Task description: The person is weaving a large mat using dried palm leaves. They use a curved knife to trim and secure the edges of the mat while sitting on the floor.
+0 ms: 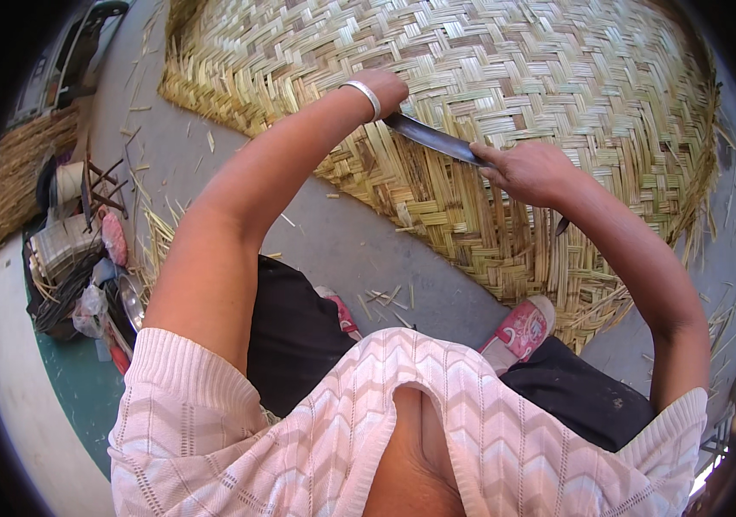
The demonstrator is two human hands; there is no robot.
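Observation:
A large woven mat [506,60] of split pale-green and tan strips spreads out in front of me. Over its near side I hold a curved knife [437,140] with a dark metal blade. My right hand [530,172] is closed around it, thumb and forefinger along the blade; a dark tip pokes out below the wrist. At the blade's other end is my left hand [385,90], wearing a silver bangle [363,98]. It looks curled, but its fingers are hidden, so whether it grips the blade or the mat does not show.
My red-and-white shoes [518,332] stand by the mat's near edge. Loose strip scraps [383,298] litter the grey floor [368,246]. On the left are a small stool [102,191], bags and a metal bowl [132,302], beside a brown straw-like pile [32,164].

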